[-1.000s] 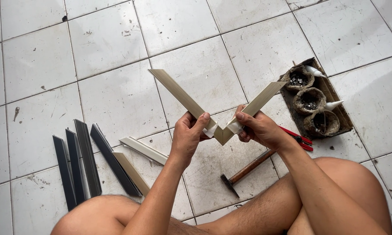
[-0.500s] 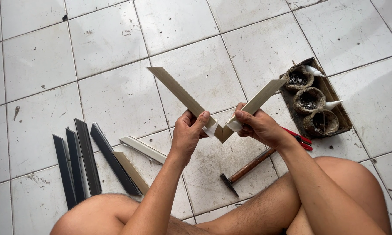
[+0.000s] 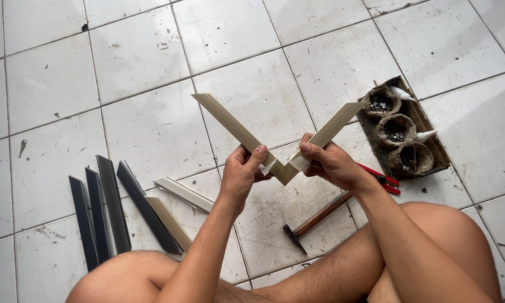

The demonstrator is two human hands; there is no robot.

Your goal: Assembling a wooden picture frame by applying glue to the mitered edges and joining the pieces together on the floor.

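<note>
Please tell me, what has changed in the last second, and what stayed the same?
Almost nothing changed. The left hand and right hand keep holding the two beige strips joined in a V, which shifted only very slightly. The dark strips, hammer and tray stayed in place.

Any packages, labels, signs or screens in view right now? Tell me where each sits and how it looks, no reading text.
No labels, signs or screens show.
Nearest to packaging: dark flat tray, on the tiles right of the right hand, rectangular, brown-black.
Three round rough brown cups in a row in the tray, holding small dark bits.
Two white cone-shaped tips beside the cups, unmarked as far as visible.
</note>
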